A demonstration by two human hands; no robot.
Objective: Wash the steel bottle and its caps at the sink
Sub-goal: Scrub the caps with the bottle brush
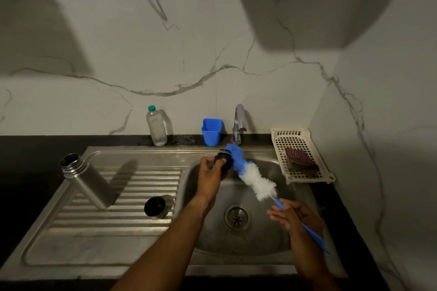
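Two hands are working over the basin (260, 241). Your left hand (209, 169) is reaching in across the basin's left rim with the forearm stretched forward. Its fingers are curling round a small black cap (223, 160) and holding it above the basin's far edge. Your right hand (292, 216) is hovering over the basin's near right part, thumb and fingers pinching the blue handle of the bottle brush (251, 176). The blue-and-white bristles are slanting up across the basin and pressing against the cap. The handle's tail is sticking out past your wrist, over the basin's right rim.

The steel bottle (87, 182) is standing uncapped on the ribbed drainboard (132, 222), well left of the basin. A second cap (156, 207) is sitting just left of the basin's rim.

Behind the basin, the tap (238, 123), a blue cup (211, 131) and a plastic bottle (156, 126) are lining the worktop's (23, 160) back edge. Right of the basin, a white basket (279, 139) holding a scrubber (300, 158) is crowding that rim. Bare steel is showing around the drain (237, 217), between your forearms.
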